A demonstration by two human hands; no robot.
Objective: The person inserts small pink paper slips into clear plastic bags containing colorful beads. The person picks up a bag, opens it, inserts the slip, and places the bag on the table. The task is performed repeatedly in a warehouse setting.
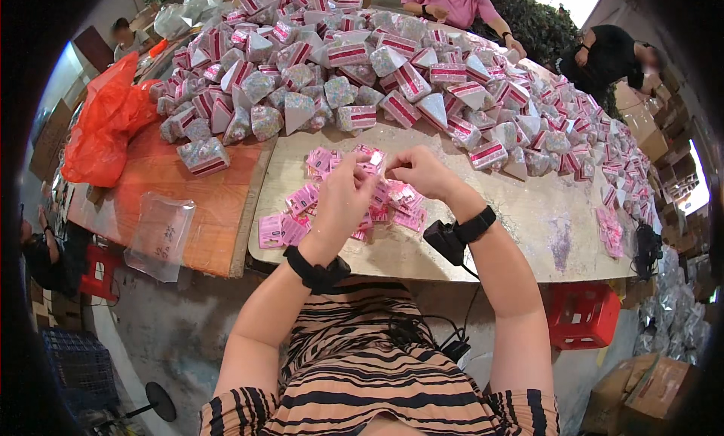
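Both my hands meet over a loose heap of small pink printed cards near the table's front edge. My left hand is closed, its fingertips pinching a pink card that has a bright shine on it. Just to the right, my right hand has its thumb and fingers drawn together close to that card. Whatever lies between those right fingertips is too small to make out. Black straps with small boxes circle both wrists.
A large pile of wrapped pink-and-white wedge-shaped pieces covers the back and right of the table. A red plastic bag and a clear bag lie left. A red stool stands below right. Other people work beyond the pile.
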